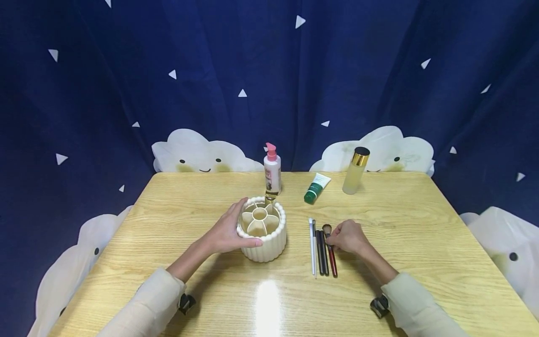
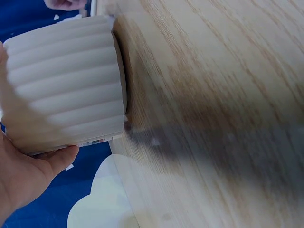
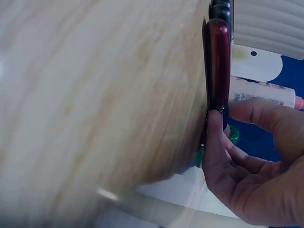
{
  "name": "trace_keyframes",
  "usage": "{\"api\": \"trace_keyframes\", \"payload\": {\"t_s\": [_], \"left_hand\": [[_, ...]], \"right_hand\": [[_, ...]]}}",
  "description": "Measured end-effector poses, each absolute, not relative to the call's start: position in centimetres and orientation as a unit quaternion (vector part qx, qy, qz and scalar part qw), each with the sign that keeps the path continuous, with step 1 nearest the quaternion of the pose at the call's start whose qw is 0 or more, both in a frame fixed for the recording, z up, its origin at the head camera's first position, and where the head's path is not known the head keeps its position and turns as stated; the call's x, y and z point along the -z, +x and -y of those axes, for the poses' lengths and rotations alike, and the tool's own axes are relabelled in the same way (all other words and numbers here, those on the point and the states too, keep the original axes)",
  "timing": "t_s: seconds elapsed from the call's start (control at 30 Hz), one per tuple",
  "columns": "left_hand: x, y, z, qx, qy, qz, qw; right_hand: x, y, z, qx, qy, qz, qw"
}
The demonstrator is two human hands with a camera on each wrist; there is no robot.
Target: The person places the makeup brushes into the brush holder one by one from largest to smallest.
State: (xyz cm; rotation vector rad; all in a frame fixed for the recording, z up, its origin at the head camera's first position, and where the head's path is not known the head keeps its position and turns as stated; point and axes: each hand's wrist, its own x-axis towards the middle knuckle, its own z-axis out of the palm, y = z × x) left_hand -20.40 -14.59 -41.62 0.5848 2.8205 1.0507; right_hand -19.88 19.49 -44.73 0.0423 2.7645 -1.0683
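Observation:
My left hand [image 1: 230, 230] grips the side of a cream, ribbed round organizer [image 1: 264, 249] with a beaded rim and a flower-shaped divider; the thumb lies across its front. A gold-coloured item [image 1: 271, 196] stands at its back, its lower part hidden. To the right, my right hand [image 1: 348, 237] pinches a makeup brush [image 1: 333, 264] with a dark red handle, near its bristle end. In the right wrist view, thumb and fingertips meet on the red handle [image 3: 220, 66], which lies along the table. Left of that brush lie two black pens or sticks [image 1: 321, 252] and thinner brushes [image 1: 312, 245].
At the back of the wooden table [image 1: 202, 196] stand a white pump bottle [image 1: 273, 172] with a pink top and a yellowish bottle [image 1: 354, 175] with a gold cap. A green-and-white tube [image 1: 316, 188] lies between them. A dark blue curtain [image 1: 210, 56] hangs behind.

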Motion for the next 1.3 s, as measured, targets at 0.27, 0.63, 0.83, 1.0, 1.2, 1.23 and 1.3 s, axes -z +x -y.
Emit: {"api": "trace_keyframes", "payload": {"t_s": [0.27, 0.63, 0.83, 1.0, 1.2, 1.23, 1.3], "left_hand": [[41.7, -20.4, 14.5, -0.343, 0.193, -0.919, 0.035], [41.9, -20.3, 14.5, -0.342, 0.19, -0.92, 0.035], [41.8, -20.3, 14.6, -0.342, 0.19, -0.92, 0.032], [41.8, -20.3, 14.6, -0.343, 0.189, -0.919, 0.033], [41.7, -20.2, 14.5, -0.344, 0.189, -0.919, 0.035], [41.7, -20.2, 14.5, -0.345, 0.19, -0.919, 0.035], [41.7, -20.3, 14.5, -0.346, 0.19, -0.918, 0.035]], "right_hand": [[44.3, -20.1, -19.4, 0.355, 0.036, -0.929, 0.103], [41.6, -20.5, -18.9, 0.39, 0.041, -0.913, 0.112], [39.8, -20.8, -18.5, 0.423, 0.035, -0.902, 0.084], [38.6, -21.2, -17.8, 0.464, 0.002, -0.884, 0.065], [37.1, -21.7, -16.9, 0.514, -0.028, -0.856, 0.037], [36.8, -21.8, -16.7, 0.521, -0.03, -0.852, 0.031], [36.4, -22.0, -16.2, 0.535, -0.037, -0.844, 0.02]]}}
